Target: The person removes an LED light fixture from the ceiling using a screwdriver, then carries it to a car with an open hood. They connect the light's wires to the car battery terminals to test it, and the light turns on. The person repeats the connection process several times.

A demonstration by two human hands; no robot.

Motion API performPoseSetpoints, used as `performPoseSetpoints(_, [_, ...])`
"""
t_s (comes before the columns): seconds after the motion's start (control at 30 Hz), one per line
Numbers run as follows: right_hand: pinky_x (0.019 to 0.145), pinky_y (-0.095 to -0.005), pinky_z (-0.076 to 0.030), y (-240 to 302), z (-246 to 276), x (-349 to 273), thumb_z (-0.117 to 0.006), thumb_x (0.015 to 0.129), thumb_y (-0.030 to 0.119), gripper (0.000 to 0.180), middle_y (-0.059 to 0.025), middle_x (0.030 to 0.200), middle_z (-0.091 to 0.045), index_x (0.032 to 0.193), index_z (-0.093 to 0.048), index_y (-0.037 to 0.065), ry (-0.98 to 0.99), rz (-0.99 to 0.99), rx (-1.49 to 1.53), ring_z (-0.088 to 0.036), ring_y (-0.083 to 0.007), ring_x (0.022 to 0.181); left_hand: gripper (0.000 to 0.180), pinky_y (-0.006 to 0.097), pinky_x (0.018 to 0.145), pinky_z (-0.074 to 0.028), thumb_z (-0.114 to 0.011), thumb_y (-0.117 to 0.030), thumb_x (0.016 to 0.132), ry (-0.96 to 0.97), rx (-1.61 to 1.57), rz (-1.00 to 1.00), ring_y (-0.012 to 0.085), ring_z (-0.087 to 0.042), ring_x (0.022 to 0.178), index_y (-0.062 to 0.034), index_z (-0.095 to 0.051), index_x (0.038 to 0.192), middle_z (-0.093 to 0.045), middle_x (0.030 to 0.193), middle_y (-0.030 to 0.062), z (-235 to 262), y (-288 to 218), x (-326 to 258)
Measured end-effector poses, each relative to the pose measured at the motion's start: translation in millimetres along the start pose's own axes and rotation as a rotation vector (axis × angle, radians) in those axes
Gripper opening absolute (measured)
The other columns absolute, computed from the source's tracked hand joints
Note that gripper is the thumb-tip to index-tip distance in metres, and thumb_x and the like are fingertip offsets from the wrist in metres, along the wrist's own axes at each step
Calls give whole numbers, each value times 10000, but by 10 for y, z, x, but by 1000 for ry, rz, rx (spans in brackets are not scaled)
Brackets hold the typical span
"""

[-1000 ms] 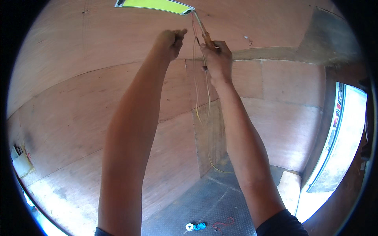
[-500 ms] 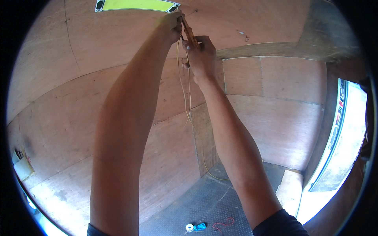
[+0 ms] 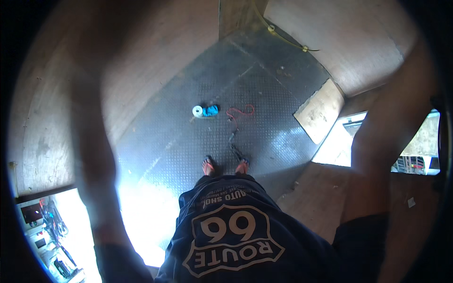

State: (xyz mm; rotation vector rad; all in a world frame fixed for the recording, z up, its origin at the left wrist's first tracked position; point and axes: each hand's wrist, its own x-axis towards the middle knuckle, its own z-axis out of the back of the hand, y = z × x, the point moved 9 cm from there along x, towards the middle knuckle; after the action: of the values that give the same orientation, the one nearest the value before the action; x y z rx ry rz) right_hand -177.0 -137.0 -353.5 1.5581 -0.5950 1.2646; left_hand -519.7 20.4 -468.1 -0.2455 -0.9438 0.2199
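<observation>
Both my arms reach upward, and my hands are past the edge of the picture. The left forearm (image 3: 92, 141) runs up the left side, dark and blurred. On the right, the other forearm (image 3: 377, 132) rises toward the upper rim. What either hand holds is hidden. Far below on the floor lies a white roll (image 3: 197, 111) with a bright blue bundle (image 3: 211, 111) against it. To its right is a loosely curled red cord (image 3: 245, 112). A thin dark object (image 3: 235, 150), its kind unclear, lies by my feet.
The floor is dark, patterned metal plate (image 3: 188, 141) between plywood walls (image 3: 155, 47). A yellow cable (image 3: 288, 40) hangs along the far right wall. A loose wooden board (image 3: 321, 111) lies beside a bright opening (image 3: 337, 146). At lower left, another opening shows cluttered equipment (image 3: 54, 219).
The view has swung down from the ceiling to the floor and my feet. My hands, the orange-handled tool in the right one and the yellow light panel have left the picture.
</observation>
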Motion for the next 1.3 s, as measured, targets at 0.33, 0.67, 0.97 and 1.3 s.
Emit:
performPoseSetpoints(0.33, [656,-331,-552,-1706,1918,-4356,-656,1027,284,270,-68,1019,-653,1120,-624,32,459,-890,-447,-656,-217,875,220,445,765,-585,-672,-257,843,924,-95,1300,287,-735,866,-92,-773,946,-758,928,112,-2092,-65,-7173])
performPoseSetpoints(0.67, [867,-438,-552,-672,3215,-8616,-721,944,253,436,-155,1101,-690,1242,-589,-37,1417,-1122,-771,-688,-302,954,235,482,806,-586,-689,-319,839,518,-101,1535,358,-713,1000,-130,-766,955,-747,1052,137,-2499,530,-7575])
performPoseSetpoints(0.97, [794,-431,-583,-334,2546,-7651,-765,893,177,341,-163,1073,-689,1156,-626,11,2106,-74,-777,-700,-309,908,604,477,998,-519,-619,-234,990,182,-433,1713,402,-641,1170,-83,-413,1537,-662,1276,267,-3498,1900,-5843])
performPoseSetpoints(1.3, [703,-391,-519,-531,2218,-6372,-687,939,140,208,-151,1005,-650,1092,-636,8,994,-968,-418,-657,-276,821,368,426,918,-547,-530,-168,1038,62,-164,1466,307,-661,1176,-34,-595,1375,-640,1363,164,-2668,1820,-5832])
